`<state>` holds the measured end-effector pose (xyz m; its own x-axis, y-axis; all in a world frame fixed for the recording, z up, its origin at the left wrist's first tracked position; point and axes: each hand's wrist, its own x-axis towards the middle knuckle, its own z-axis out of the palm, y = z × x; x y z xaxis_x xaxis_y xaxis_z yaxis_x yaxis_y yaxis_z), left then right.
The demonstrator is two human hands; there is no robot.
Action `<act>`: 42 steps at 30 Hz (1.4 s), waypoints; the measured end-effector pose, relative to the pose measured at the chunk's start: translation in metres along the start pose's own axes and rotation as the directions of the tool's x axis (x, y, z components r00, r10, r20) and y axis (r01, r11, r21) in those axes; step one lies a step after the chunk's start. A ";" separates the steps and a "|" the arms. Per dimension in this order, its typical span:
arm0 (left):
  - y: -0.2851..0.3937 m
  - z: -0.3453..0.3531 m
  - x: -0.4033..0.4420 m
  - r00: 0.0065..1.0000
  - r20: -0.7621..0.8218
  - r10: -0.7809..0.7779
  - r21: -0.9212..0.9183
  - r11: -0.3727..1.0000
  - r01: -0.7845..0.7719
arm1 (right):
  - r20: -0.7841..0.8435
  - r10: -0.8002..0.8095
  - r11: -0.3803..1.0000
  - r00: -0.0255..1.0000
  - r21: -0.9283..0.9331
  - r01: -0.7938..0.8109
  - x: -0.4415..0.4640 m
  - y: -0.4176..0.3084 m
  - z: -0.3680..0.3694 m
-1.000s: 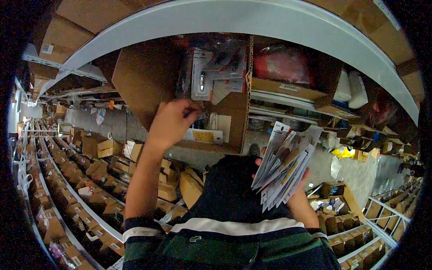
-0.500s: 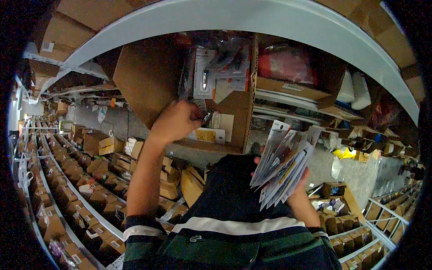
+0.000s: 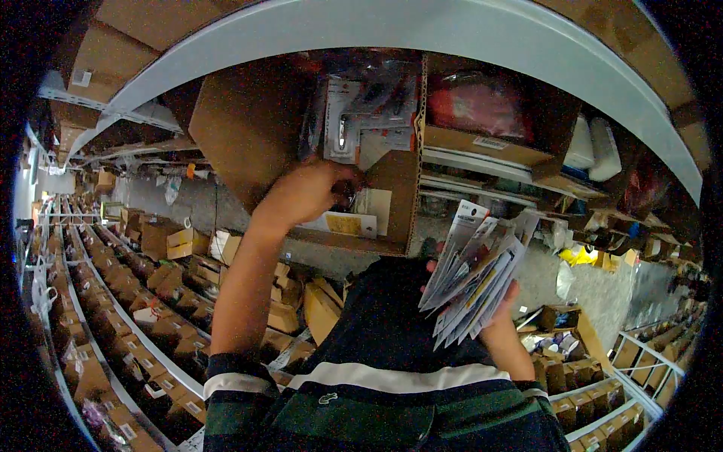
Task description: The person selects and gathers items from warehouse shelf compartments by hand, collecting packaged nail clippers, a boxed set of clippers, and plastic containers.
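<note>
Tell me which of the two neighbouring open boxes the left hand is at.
The left box: the left hand is over its near part, and carded packs lie inside. The right box holds red goods.

left arm stretched out forward, left hand curled inward, right forearm raised, right hand gripping, partly hidden

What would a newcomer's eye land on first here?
Probably the fanned bunch of flat, pale packets in the right hand, right of centre. Next, the left hand inside the open brown cardboard box, left of centre, and the broad pale shelf beam curving across the top.
</note>
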<state>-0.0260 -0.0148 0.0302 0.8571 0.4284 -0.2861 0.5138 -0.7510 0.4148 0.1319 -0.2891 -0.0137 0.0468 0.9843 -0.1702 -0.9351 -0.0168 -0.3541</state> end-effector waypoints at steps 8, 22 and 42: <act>-0.014 0.012 0.002 0.999 -0.009 0.034 -0.069 0.997 -0.034 | 0.026 -0.015 0.998 1.000 -0.061 0.017 0.000 0.000 -0.002; -0.003 0.003 -0.001 0.988 -0.073 0.140 0.068 0.989 -0.135 | -0.031 0.023 0.982 0.999 0.190 -0.017 0.000 0.000 -0.001; 0.005 -0.019 0.007 0.984 0.177 0.034 0.080 0.996 -0.048 | -0.031 -0.057 0.991 0.998 0.118 0.061 -0.004 -0.004 0.004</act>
<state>-0.0162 -0.0061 0.0466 0.8536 0.3070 -0.4208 0.4671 -0.8086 0.3577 0.1340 -0.2919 -0.0078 0.1111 0.9777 -0.1779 -0.9653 0.0637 -0.2531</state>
